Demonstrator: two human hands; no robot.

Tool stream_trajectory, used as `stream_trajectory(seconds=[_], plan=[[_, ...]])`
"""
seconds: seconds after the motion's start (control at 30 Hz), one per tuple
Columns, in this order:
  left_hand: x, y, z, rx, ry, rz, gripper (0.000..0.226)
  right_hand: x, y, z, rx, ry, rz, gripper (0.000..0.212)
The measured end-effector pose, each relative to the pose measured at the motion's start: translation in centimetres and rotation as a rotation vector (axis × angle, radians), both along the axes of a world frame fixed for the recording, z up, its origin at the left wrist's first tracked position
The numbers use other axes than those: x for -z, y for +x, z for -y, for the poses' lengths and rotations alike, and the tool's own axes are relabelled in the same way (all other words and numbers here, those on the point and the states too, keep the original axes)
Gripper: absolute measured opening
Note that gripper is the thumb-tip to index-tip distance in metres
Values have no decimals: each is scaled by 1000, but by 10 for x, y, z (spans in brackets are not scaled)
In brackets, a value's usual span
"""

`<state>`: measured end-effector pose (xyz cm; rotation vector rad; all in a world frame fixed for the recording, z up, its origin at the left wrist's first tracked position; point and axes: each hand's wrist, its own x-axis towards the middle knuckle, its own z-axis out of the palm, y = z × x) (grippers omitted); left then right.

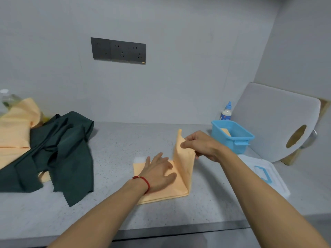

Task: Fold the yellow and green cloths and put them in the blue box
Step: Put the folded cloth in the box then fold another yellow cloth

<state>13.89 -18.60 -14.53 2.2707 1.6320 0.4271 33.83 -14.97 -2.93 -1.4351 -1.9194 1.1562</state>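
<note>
Step in hand: the person is folding a yellow cloth [161, 192] on the counter [114, 144], apparently partway through a fold.
Left hand: the left hand [159, 173] is lying flat with fingers spread on the cloth's lower layer, pressing it down and gripping nothing.
Right hand: the right hand [198, 145] is pinching the raised flap near its top edge, thumb and fingers closed on the fabric, holding it nearly upright at 3 o'clock of the left hand.
Yellow cloth: it is sitting at the counter's centre, its right part standing up from a crease.
Blue box [232, 136]: it is standing open at 2 o'clock of the cloth, near the wall, with one folded yellow piece [226, 131] already lying inside.
Waiting pile: a dark green cloth [60, 154] is sprawling unfolded at 9 o'clock, overlapping more yellow cloths [16, 126].
Lid [263, 173]: a white lid with a blue handle is lying just at 4 o'clock of the right hand.
Next move, judged: the flap probably needs laying over toward 9 o'clock, which calls for the left hand sliding out first and edges matching before flattening.
Progress: most cloths are looking unfolded, so much is remaining.
</note>
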Motion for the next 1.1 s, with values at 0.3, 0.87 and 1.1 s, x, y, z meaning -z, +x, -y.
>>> stream_trajectory(seconds=[0.3,0.87,1.1], plan=[[8,-53,66,-621,158,330,21,42,-108,15,-226,-38,430,15],[19,-92,59,-686,222,199,37,105,-40,17,50,170,711,39],[24,-79,56,-723,194,358,19,116,-54,21,227,318,689,46]])
